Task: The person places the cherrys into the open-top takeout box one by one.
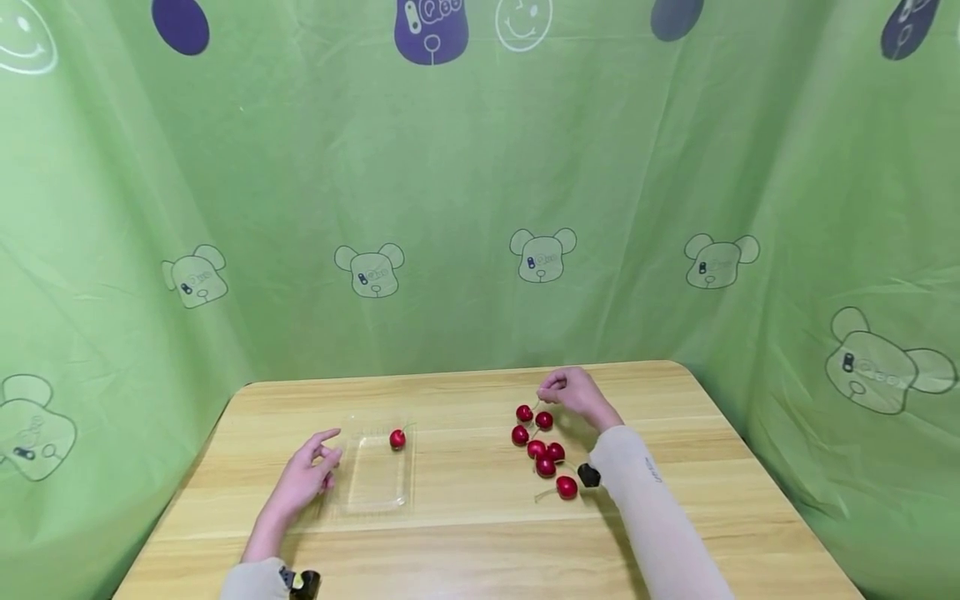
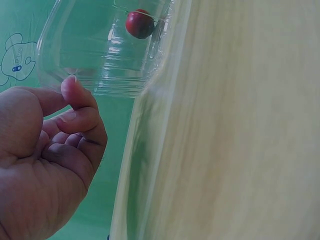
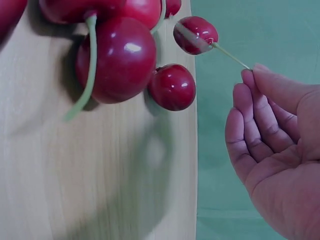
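My right hand (image 1: 573,390) pinches a green stem between thumb and fingertip. In the right wrist view a red cherry (image 3: 195,35) hangs at the other end of that stem. Below this hand lies a loose group of several cherries (image 1: 545,466), some touching, with stems pointing different ways. On the left stands a clear plastic box (image 1: 407,483) holding one cherry (image 1: 397,439), its stem up to the right. My left hand (image 1: 302,477) is beside the box's left edge, fingers loosely bent. Its fingertips (image 2: 72,82) overlap the box's corner in the left wrist view; contact is unclear.
The wooden table (image 1: 465,550) has a rounded far edge. Green curtain (image 1: 465,167) with printed bear heads closes in the back and both sides. One cherry (image 1: 566,487) lies at the group's near end, close to the black wrist camera (image 1: 588,476).
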Demonstrator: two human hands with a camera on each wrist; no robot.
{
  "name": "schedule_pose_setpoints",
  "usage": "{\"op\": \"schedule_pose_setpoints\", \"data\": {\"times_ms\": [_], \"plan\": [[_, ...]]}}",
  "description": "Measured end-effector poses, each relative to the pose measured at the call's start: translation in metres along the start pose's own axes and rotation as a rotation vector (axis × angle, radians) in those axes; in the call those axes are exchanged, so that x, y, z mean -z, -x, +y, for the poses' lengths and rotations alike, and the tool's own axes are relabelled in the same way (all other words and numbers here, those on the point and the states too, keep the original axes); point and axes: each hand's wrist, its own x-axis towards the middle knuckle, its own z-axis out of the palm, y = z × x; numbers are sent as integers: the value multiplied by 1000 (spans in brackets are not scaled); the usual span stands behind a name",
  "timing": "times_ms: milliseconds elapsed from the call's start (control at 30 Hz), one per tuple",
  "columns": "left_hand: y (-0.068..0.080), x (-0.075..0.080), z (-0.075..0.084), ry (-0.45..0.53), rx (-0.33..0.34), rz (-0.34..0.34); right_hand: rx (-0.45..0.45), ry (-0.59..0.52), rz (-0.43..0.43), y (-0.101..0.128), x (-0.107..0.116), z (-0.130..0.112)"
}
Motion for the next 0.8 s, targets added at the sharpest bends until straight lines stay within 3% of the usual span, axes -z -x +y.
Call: {"op": "schedule_pose_setpoints", "data": {"times_ms": [800], "plan": [[1,0,1,13,5,-5,20,13,51,9,6,-11]]}}
